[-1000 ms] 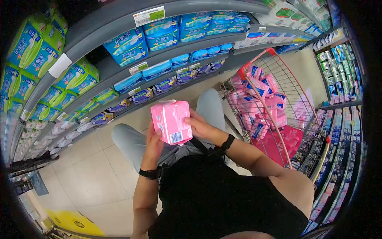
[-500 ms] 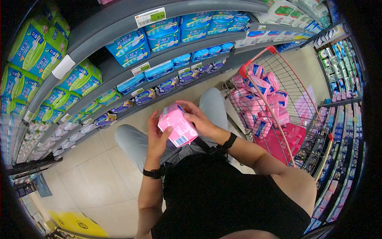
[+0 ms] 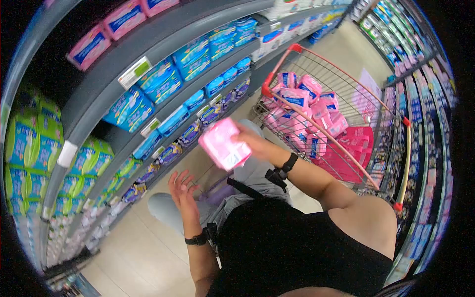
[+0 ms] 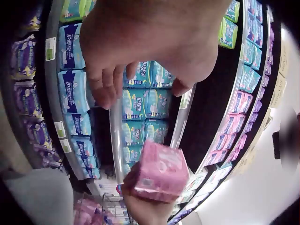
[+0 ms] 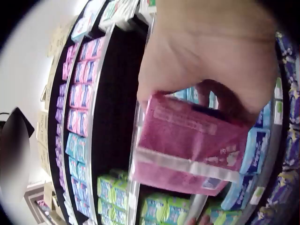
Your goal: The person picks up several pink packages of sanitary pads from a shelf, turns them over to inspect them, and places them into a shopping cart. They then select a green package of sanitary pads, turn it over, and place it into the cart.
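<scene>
A pink pack of sanitary pads (image 3: pixel 225 144) is gripped at one end by my right hand (image 3: pixel 251 143), raised over my lap. The right wrist view shows the pack (image 5: pixel 187 145) close up, my fingers and thumb bent around its edge. My left hand (image 3: pixel 184 192) is off the pack, its fingers loosely bent with nothing in them. In the left wrist view that hand (image 4: pixel 150 56) hangs in front of the shelves, with the pink pack beyond it. Many similar pink packs (image 3: pixel 302 106) are piled in a shopping cart (image 3: pixel 341 74) to the right.
Shelves (image 3: pixel 148 64) with blue packs (image 3: pixel 161 81), green packs (image 3: pixel 34 138) and purple packs (image 3: pixel 170 153) curve along the front and left. Pink packs (image 3: pixel 123 20) stand on the upper shelf. A dark pink bag (image 3: pixel 349 146) lies in the cart. More stocked shelves (image 3: pixel 420 148) line the right.
Both hands held the pack a second ago and turned it. The left hand has let go and moved down and left; the right hand has lifted the pack. The head view has swung right.
</scene>
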Tool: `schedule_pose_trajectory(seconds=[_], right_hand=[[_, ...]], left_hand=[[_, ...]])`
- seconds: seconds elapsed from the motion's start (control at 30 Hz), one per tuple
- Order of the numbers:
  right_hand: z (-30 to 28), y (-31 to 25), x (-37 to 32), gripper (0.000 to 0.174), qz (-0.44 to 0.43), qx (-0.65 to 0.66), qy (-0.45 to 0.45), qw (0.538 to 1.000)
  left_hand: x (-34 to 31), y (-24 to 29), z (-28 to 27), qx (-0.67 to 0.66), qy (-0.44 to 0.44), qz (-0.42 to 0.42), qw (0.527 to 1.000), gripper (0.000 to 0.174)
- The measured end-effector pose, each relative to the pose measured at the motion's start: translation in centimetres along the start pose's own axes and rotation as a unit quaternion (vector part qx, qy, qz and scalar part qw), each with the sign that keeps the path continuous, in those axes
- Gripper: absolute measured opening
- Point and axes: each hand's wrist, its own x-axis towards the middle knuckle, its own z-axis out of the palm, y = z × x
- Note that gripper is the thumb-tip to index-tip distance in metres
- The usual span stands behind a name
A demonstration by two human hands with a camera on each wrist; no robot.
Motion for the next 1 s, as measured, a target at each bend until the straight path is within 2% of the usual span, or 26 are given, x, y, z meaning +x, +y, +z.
schedule_pose_trajectory(seconds=[0.03,0.1,0.13,0.2,0.23,0.27,0.37,0.4,0.5,0.67,0.9,0.93,1.0], right_hand=[[-0.1,-2.2,-0.6,0.064,0.002,0.082,0.037,0.996],[-1.4,-5.1,-2.2,0.053,-0.128,0.143,0.058,0.980],[-2.9,-5.6,-2.1,0.053,-0.130,0.278,0.090,0.947],[-4.2,-7.0,-2.6,0.059,-0.125,0.483,0.034,0.866],[-4.1,-8.0,-3.0,0.062,-0.119,0.550,-0.054,0.825],[-3.4,-8.3,-3.2,0.068,-0.155,0.528,-0.018,0.835],[-2.0,-7.6,-2.4,0.074,-0.105,0.484,-0.069,0.866],[-0.9,-7.3,-2.2,0.071,-0.084,0.463,-0.111,0.876],[0.5,-5.6,-0.7,0.069,-0.040,0.456,-0.115,0.881],[2.2,-5.7,1.7,0.063,-0.019,0.414,-0.128,0.901],[4.4,-11.6,6.4,0.052,-0.004,0.264,-0.215,0.940],[5.6,-13.3,7.0,0.041,-0.013,0.227,-0.219,0.949],[7.0,-15.7,9.8,0.036,-0.042,0.111,-0.225,0.967]], left_hand=[[0.1,-0.1,-0.3,0.008,-0.001,-0.009,1.000,0.056],[0.3,-0.6,-1.0,0.025,0.001,-0.024,0.999,0.044],[0.5,-0.7,-1.2,0.017,-0.011,-0.041,0.999,0.038],[0.6,-0.5,-1.4,0.004,-0.028,-0.074,0.997,0.027],[0.6,-0.3,-1.3,0.004,-0.034,-0.077,0.996,0.023],[0.7,-0.2,-0.9,0.004,-0.039,-0.079,0.996,0.020],[1.3,-0.1,0.0,0.013,-0.055,-0.066,0.996,0.015],[1.5,-0.1,0.3,0.018,-0.061,-0.061,0.996,0.014],[1.7,0.1,0.9,0.027,-0.093,-0.026,0.995,0.013],[0.8,0.5,0.6,0.061,-0.077,-0.025,0.995,0.012],[-0.2,-0.3,-3.8,0.061,-0.038,-0.030,0.997,0.013],[-0.2,-0.2,-4.1,0.055,-0.029,-0.029,0.998,0.013],[-0.3,0.3,-4.3,0.067,-0.014,-0.023,0.997,0.014]])
